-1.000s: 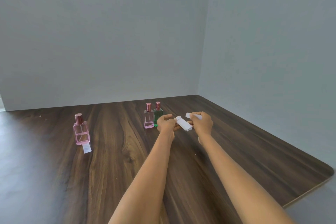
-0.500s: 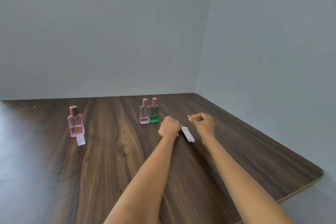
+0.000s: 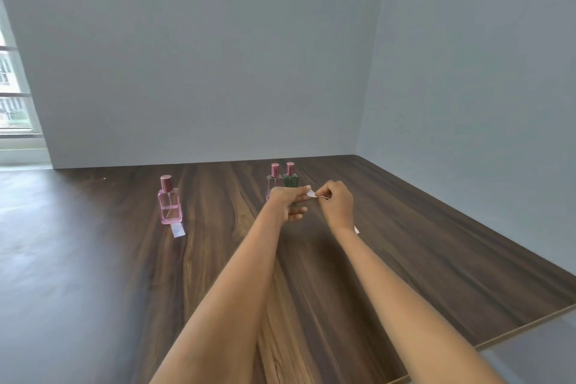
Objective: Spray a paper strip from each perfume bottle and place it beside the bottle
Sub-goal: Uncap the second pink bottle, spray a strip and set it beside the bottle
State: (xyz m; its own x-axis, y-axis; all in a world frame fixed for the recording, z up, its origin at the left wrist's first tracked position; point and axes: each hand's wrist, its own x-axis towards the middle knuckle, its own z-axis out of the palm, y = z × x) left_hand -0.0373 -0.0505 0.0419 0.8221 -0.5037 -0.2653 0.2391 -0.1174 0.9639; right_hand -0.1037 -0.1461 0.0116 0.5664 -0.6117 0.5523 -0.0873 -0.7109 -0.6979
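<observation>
My right hand [image 3: 338,204] pinches a small white paper strip [image 3: 311,194] above the wooden table [image 3: 436,259]. My left hand [image 3: 288,203] is just left of it with fingers apart; its top fingertip touches the strip's end. Right behind my hands stand a pale pink perfume bottle [image 3: 274,178] and a green one [image 3: 290,177] side by side, their lower parts hidden by my left hand. A larger pink bottle [image 3: 169,204] stands at the left with a paper strip [image 3: 178,230] lying in front of it.
A corner of more white paper [image 3: 356,230] shows on the table behind my right wrist. Grey walls close the table's far and right sides. The table's front right edge [image 3: 498,340] runs diagonally. A window [image 3: 12,87] is at the far left.
My left hand let the white strips down onto the table, then rose and opened toward the single strip that my right hand holds. The view shifted right, so the bottles appear further right.
</observation>
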